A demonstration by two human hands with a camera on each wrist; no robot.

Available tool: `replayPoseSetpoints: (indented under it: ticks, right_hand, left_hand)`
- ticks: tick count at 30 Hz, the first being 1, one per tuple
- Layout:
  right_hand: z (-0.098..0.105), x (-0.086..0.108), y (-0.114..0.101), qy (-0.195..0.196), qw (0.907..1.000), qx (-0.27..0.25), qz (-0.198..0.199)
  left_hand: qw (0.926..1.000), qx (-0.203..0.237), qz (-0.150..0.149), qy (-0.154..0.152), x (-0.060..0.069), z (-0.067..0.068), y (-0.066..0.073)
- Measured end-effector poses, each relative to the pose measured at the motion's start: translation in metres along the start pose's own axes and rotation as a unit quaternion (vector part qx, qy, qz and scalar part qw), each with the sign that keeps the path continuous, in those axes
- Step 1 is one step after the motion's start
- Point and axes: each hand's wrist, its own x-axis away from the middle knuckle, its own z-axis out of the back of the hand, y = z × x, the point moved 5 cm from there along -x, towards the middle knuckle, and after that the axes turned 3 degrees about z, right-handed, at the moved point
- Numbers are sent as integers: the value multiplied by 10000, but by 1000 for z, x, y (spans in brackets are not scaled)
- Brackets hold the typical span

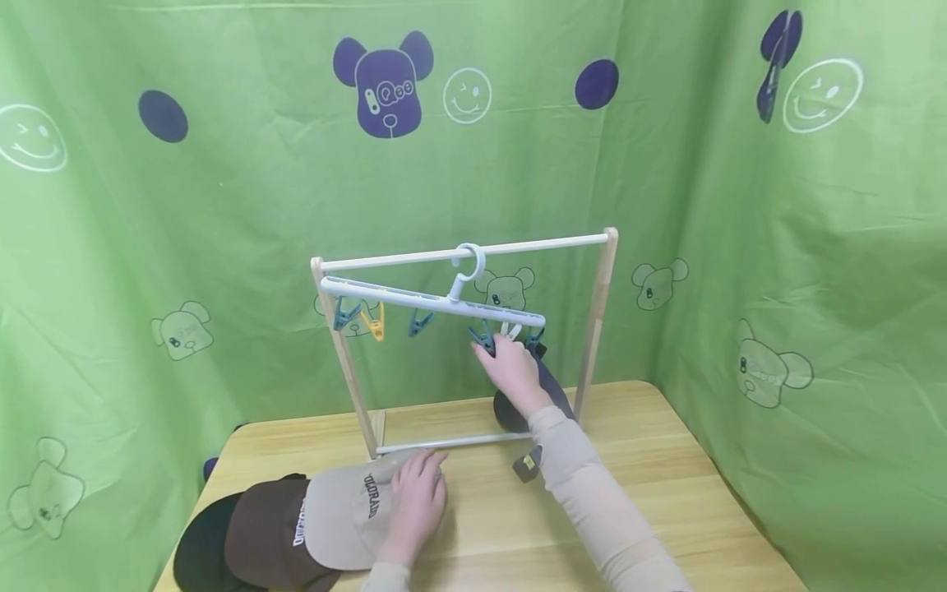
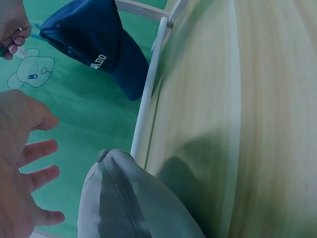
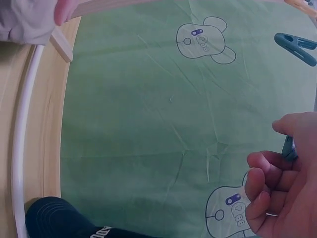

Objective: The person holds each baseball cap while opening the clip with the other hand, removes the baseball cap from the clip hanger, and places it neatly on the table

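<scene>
My left hand (image 1: pixel 418 497) is over the beige cap (image 1: pixel 344 514), its fingers extended; the left wrist view has the fingers (image 2: pixel 42 151) spread beside the grey-looking crown (image 2: pixel 129 198). My right hand (image 1: pixel 512 366) is up at the right half of the pale blue clip hanger (image 1: pixel 414 296). In the right wrist view its thumb and curled fingers pinch a teal clip (image 3: pixel 289 148), mostly hidden by the hand. A white clip (image 1: pixel 510 330) is just above that hand. A navy cap (image 2: pixel 94 39) hangs from the hanger's right end, partly behind my right arm.
The hanger hooks over the top bar of a wooden rack (image 1: pixel 340 353). Teal clips (image 1: pixel 419 322) and a yellow clip (image 1: pixel 376 322) dangle on its left half. A brown cap (image 1: pixel 266 526) and a black cap (image 1: pixel 203 543) overlap at the table's (image 1: pixel 629 460) left. Green curtains surround it.
</scene>
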Motion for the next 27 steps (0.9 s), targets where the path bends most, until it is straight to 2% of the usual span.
replayPoseSetpoints:
  ticks: [9, 17, 27]
  right_hand:
    - [6, 2, 22, 250, 9996, -15, 126]
    - [16, 4, 43, 388, 9991, 143, -104]
    - [32, 1, 76, 511, 9970, 425, -402]
  left_hand:
    - [9999, -95, -122, -66, -10, 0, 7]
    - [9993, -114, -314, -138, -22, 0, 16]
    - [9987, 46, -238, -440, -34, -1, 27]
